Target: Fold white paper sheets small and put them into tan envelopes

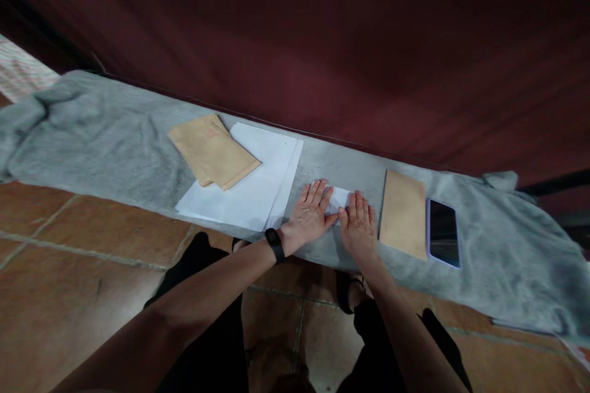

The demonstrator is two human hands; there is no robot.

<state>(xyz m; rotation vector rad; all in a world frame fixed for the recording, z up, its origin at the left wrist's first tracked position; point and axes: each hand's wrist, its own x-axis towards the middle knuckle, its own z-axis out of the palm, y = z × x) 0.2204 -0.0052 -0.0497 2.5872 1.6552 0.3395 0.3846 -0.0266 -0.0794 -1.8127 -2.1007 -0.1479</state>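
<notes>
A small white piece of paper (340, 197), seemingly folded, lies on the grey cloth between my hands. My left hand (310, 213) rests flat on its left part, fingers stretched out and pointing away from me. On the right part, my right hand (358, 224) presses down with its fingers straight. The thumbs come close to each other at the paper's near edge. Much of the paper is hidden beneath both palms. Left of my left hand are several large white sheets (249, 187), overlapping one another.
Brown envelopes (216, 153) lie partly over the white sheets. Another brown envelope (403, 215) is right of my right hand, beside a phone (443, 233) with a purple edge. Grey cloth (115, 135) covers the narrow bench, and a dark red surface (295, 61) rises behind it.
</notes>
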